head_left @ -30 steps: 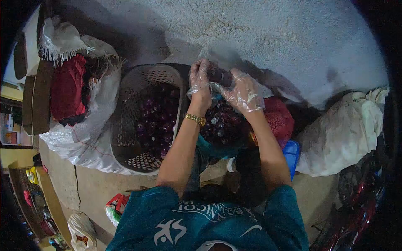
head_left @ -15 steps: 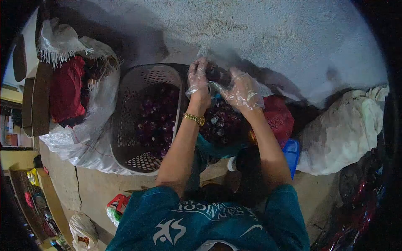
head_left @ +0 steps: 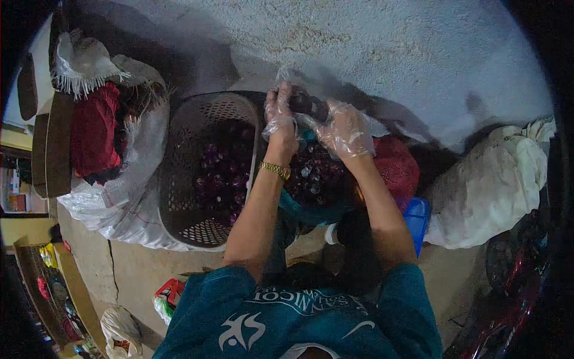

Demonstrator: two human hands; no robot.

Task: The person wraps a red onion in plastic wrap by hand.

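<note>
My left hand (head_left: 280, 116), in a clear plastic glove and with a gold watch at the wrist, is closed around dark purple red onions (head_left: 307, 104). From the other side my right hand (head_left: 348, 128), gloved the same way, grips them too; its fingers partly hide them. Both hands are above a teal sack (head_left: 293, 206) whose mouth shows more dark purple onions (head_left: 317, 179). Left of it stands a grey perforated plastic basket (head_left: 173, 221) with many purple onions (head_left: 221, 161) in it. Dim light blurs their details.
A white woven sack (head_left: 137, 203) with a red mesh bag (head_left: 98, 134) stands at the left. To the right are a red mesh sack (head_left: 394, 170), a blue plastic object (head_left: 415, 224) and a large pale sack (head_left: 490, 191). A rough wall (head_left: 382, 48) rises ahead.
Both hands stay nearly in place, holding the onions close together with slight finger movement. The view has shifted a little.
</note>
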